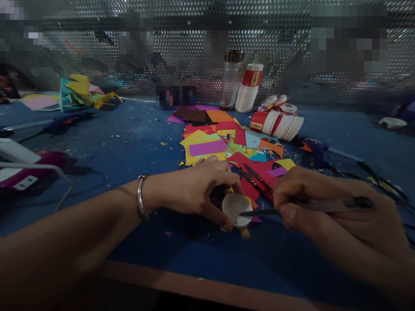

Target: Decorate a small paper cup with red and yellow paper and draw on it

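A small round white paper piece (pixel 237 210), like a cup bottom, is pinched at its left edge by my left hand (pixel 207 188). A curved pencil-like line shows on its face. My right hand (pixel 337 220) grips a pen (pixel 262 212) with a dark cap end, and the pen's tip rests on the white piece. Just beyond, between my hands, black-bladed scissors (pixel 256 179) lie on red paper (pixel 244 162). Coloured paper scraps (pixel 207 147) spread past my left hand.
Stacked paper cups (pixel 248 93) stand beside a glass bottle (pixel 230 82) at the back; more cups (pixel 279 124) lie sideways. Glue guns lie at right (pixel 319 151) and left (pixel 68 121). A purple-and-white device (pixel 32 172) with a cable sits left. The blue table (pixel 194 255) has a brown front edge.
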